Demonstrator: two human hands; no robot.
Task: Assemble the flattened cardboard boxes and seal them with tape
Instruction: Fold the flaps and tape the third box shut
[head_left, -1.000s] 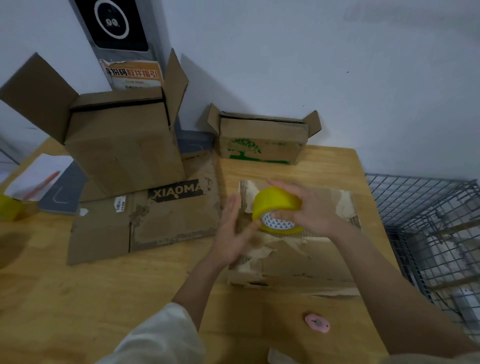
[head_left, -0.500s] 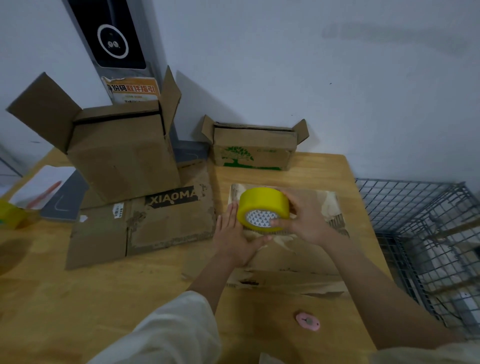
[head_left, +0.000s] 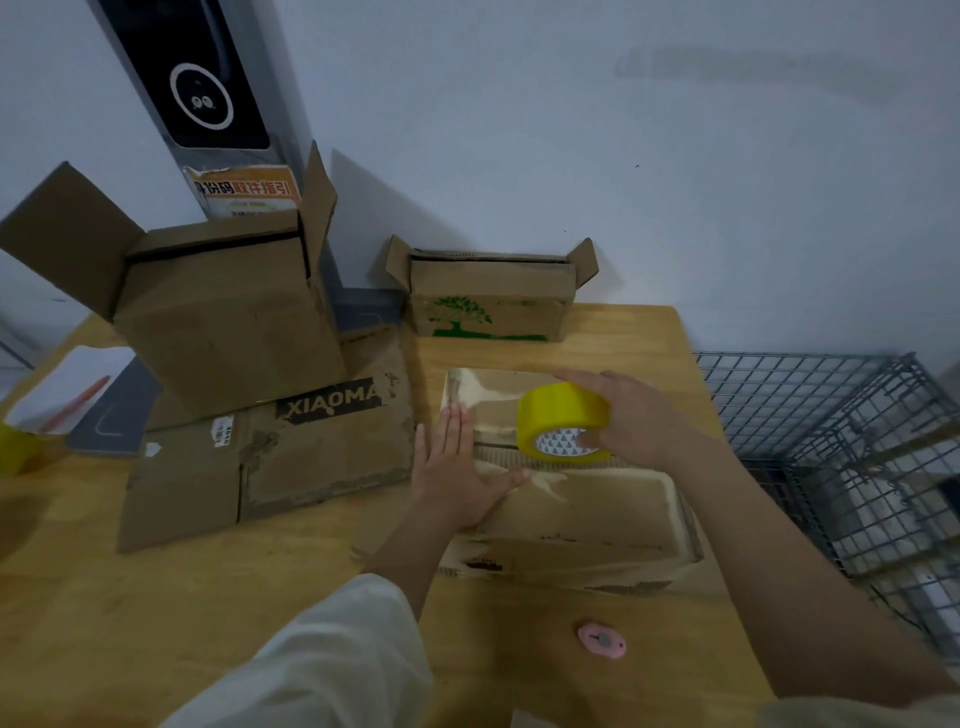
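Note:
A worn cardboard box (head_left: 587, 514) lies closed in front of me on the wooden table (head_left: 156, 597). My right hand (head_left: 639, 421) grips a yellow roll of tape (head_left: 561, 415) over the box's middle seam, thumb in the roll's core. My left hand (head_left: 457, 467) presses flat on the box's left end, fingers straight, thumb pointing toward the roll. A shiny strip of tape shows on the far flap. A flattened box (head_left: 270, 457) printed XIAOMA lies to the left.
A tall open box (head_left: 218, 322) stands on the flattened one. A small open box (head_left: 488, 296) with a green tree print sits by the wall. A pink cutter (head_left: 602, 640) lies near me. A wire cage (head_left: 841, 447) stands off the table's right edge.
My right hand has carried the tape roll rightward along the box's seam. My left hand has gone from curled beside the roll to flat on the box's left end.

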